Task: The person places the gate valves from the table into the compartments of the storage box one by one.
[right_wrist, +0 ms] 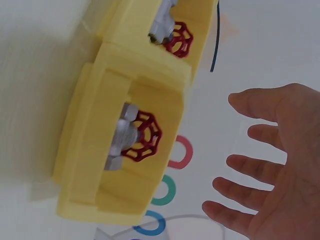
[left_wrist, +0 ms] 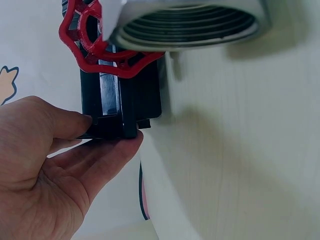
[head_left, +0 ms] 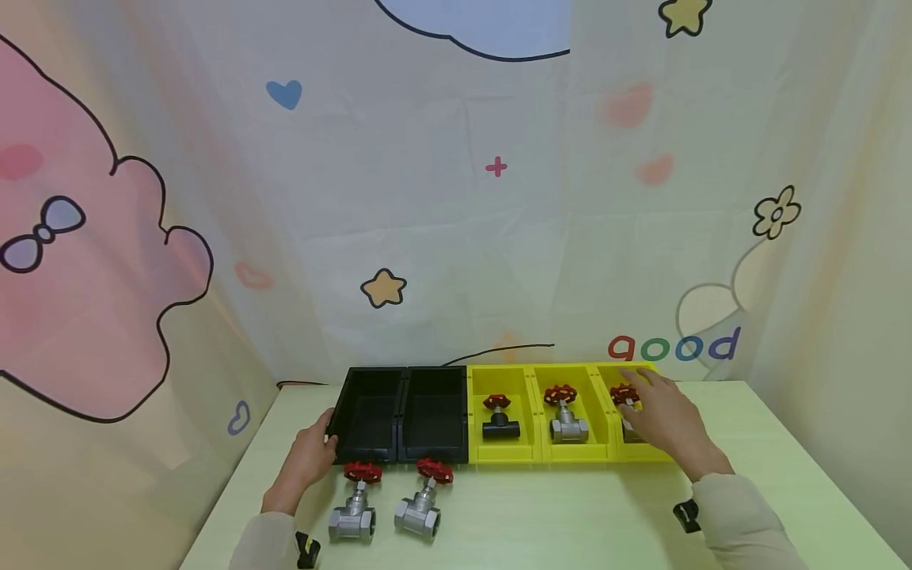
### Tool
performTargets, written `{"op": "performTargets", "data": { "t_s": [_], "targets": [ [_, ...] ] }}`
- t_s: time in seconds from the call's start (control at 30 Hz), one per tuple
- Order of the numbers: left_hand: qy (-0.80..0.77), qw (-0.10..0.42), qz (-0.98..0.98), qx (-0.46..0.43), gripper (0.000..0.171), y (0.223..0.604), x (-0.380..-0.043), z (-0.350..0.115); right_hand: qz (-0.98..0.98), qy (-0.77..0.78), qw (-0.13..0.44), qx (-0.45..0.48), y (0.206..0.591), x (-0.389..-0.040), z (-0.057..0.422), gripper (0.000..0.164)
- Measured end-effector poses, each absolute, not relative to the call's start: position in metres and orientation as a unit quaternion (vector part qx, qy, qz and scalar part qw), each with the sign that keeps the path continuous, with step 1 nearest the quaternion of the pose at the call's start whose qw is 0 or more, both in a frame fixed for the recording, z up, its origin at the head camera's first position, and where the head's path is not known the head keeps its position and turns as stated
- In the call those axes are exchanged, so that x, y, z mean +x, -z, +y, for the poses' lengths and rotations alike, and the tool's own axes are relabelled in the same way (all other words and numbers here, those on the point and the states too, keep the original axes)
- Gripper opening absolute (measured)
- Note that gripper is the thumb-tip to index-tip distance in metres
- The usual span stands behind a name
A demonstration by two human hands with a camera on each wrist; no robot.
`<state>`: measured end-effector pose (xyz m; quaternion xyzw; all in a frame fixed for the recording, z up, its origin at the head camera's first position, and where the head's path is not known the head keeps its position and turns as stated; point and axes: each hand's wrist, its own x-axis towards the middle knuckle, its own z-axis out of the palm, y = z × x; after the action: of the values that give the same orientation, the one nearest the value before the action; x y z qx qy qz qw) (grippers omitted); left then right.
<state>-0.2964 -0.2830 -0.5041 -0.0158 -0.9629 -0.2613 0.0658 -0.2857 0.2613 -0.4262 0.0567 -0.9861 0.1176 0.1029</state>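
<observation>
My left hand (head_left: pixel 308 455) is at the outer left side of a row of bins, its fingertips (left_wrist: pixel 131 142) and thumb touching the end black bin (left_wrist: pixel 146 92). On the table just in front of the black bins stand two metal gate valves with red handwheels, one on the left (head_left: pixel 352 518) and one beside it (head_left: pixel 419 514). Over the right end of the row my right hand (head_left: pixel 668 416) has its fingers spread and holds nothing. Under it, the end yellow bin (right_wrist: pixel 165 187) contains another red-wheeled valve (right_wrist: pixel 122 135), partly covered by the hand in the head view.
Next to the end black bin is a second black bin (head_left: pixel 435 455). Two more yellow bins follow: one contains a black valve (head_left: pixel 501 427) with a red handwheel, the other a metal valve (head_left: pixel 568 427). A printed curtain (head_left: pixel 442 222) hangs behind the table (head_left: pixel 541 522).
</observation>
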Motion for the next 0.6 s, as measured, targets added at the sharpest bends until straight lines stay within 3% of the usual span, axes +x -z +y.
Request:
{"op": "performTargets", "data": {
  "t_s": [0.33,0.6],
  "targets": [
    [0.259,0.070,-0.963,-0.026,0.055,0.505,-0.296,-0.284,-0.988,-0.139,0.069,0.022,0.445,-0.290,0.292,0.070],
    [0.259,0.063,-0.964,-0.022,0.056,0.505,-0.297,-0.284,-0.988,-0.142,0.061,-0.004,0.461,-0.293,0.311,0.065]
  ]
}}
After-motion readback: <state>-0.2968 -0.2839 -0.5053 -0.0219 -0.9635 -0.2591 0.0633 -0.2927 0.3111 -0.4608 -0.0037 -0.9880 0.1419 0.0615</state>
